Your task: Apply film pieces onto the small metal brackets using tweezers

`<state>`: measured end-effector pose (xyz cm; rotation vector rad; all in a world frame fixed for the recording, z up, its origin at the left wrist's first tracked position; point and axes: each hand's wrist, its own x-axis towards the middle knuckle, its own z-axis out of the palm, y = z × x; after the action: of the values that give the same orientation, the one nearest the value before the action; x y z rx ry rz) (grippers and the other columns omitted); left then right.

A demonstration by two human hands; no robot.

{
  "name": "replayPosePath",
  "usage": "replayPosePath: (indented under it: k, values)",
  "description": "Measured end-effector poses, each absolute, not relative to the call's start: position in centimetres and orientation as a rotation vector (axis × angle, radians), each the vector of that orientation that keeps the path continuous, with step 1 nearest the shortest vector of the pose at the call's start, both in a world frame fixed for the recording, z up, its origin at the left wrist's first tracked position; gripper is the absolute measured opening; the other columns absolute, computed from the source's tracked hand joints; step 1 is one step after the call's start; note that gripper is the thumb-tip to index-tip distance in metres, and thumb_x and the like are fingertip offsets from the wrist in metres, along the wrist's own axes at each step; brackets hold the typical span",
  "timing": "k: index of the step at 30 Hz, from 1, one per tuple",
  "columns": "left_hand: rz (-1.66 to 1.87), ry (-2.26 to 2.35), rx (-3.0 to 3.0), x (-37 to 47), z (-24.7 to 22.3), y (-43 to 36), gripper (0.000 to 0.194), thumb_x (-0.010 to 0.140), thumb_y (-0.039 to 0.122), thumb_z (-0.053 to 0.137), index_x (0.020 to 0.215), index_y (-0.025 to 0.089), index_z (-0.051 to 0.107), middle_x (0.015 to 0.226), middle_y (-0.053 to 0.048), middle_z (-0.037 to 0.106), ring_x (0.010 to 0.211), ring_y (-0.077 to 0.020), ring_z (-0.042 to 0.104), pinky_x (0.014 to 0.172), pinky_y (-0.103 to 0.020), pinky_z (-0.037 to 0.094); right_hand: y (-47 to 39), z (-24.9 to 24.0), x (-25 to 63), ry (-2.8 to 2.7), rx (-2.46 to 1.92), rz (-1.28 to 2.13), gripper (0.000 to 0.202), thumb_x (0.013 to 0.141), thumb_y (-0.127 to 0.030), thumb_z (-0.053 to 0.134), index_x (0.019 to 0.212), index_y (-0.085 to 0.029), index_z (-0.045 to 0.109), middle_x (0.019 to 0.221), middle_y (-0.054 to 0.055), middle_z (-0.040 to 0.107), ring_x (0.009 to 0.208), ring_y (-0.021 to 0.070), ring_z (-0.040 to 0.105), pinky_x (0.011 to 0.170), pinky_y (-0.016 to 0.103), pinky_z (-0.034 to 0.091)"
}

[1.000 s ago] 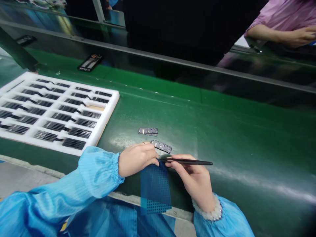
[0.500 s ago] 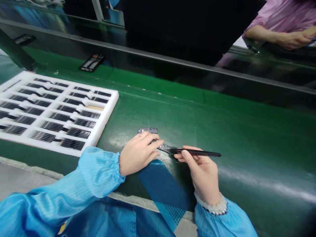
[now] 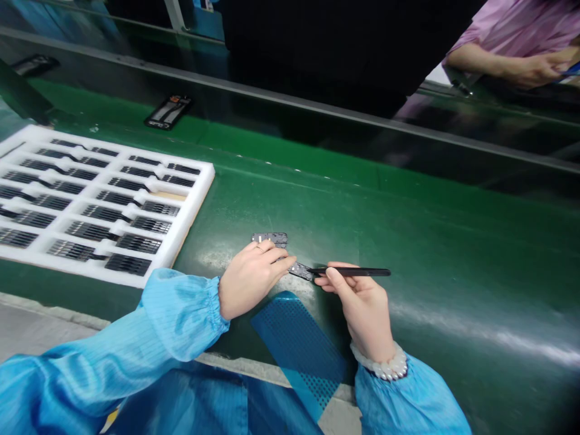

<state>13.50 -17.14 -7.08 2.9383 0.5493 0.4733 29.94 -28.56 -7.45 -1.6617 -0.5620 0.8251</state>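
Note:
My left hand (image 3: 251, 275) presses its closed fingers over a small black electronic part, whose free end (image 3: 299, 270) sticks out to the right of the fingertips. Just beyond the knuckles shows a flat dark piece (image 3: 274, 237); whether it joins that part is hidden under the hand. Black tweezers (image 3: 360, 272) lie pinched between the thumb and fingers of my right hand (image 3: 362, 302). Their tips meet the right end of the part. Nearer to me, a blue translucent sheet (image 3: 299, 338) with rows of small dark dots hangs over the table edge.
On the left stands a white foam tray (image 3: 206, 181) with rows of thin black parts in its slots. A black framed part (image 3: 168, 112) lies behind on the green table (image 3: 430, 254). Across the dark partition, another person's hands (image 3: 539, 67) are at work.
My right hand and the tweezers have shifted slightly left and up. The left fingers have drawn a little closer together. The whole view has moved slightly.

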Motion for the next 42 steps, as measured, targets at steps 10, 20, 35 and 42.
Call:
replayPosePath:
  k: [10, 20, 35, 42]
  values:
    - [0.47, 0.557, 2.936, 13.5, -6.9, -17.1, 0.022, 0.093, 0.025, 0.046, 0.108, 0.02, 0.061, 0.101, -0.001, 0.066, 0.089, -0.017, 0.054, 0.078, -0.031, 0.039, -29.0, -7.8, 29.5, -0.755, -1.736, 0.689, 0.026, 0.076, -0.039, 0.066, 0.088, -0.015, 0.064, 0.073, 0.007, 0.072, 0.067, 0.0199, 0.071, 0.065, 0.031, 0.06]
    - [0.453, 0.553, 2.94, 13.5, -6.9, -17.1, 0.022, 0.093, 0.026, 0.046, 0.108, 0.02, 0.061, 0.101, -0.002, 0.066, 0.089, -0.0171, 0.054, 0.078, -0.03, 0.039, -30.1, -8.2, 29.2, -1.201, -1.845, 0.29, 0.015, 0.085, -0.03, 0.058, 0.094, -0.02, 0.065, 0.09, 0.005, 0.071, 0.074, 0.0173, 0.07, 0.071, 0.028, 0.057]
    - [0.425, 0.56, 2.941, 13.5, -6.9, -17.1, 0.022, 0.093, 0.026, 0.047, 0.109, 0.02, 0.061, 0.102, -0.001, 0.066, 0.09, -0.0171, 0.054, 0.077, -0.031, 0.039, -30.0, -7.9, 29.5, -1.219, -1.868, 0.371, 0.015, 0.087, -0.03, 0.056, 0.093, -0.022, 0.066, 0.092, 0.005, 0.071, 0.078, 0.0183, 0.069, 0.074, 0.029, 0.054]
    - [0.456, 0.55, 2.939, 13.4, -7.0, -17.1, 0.021, 0.092, 0.026, 0.049, 0.108, 0.019, 0.061, 0.101, 0.0, 0.066, 0.089, -0.0174, 0.054, 0.078, -0.031, 0.04, -30.0, -7.9, 29.5, -1.268, -1.859, 0.327, 0.014, 0.087, -0.029, 0.056, 0.091, -0.021, 0.068, 0.092, 0.004, 0.071, 0.082, 0.0184, 0.069, 0.076, 0.029, 0.053]
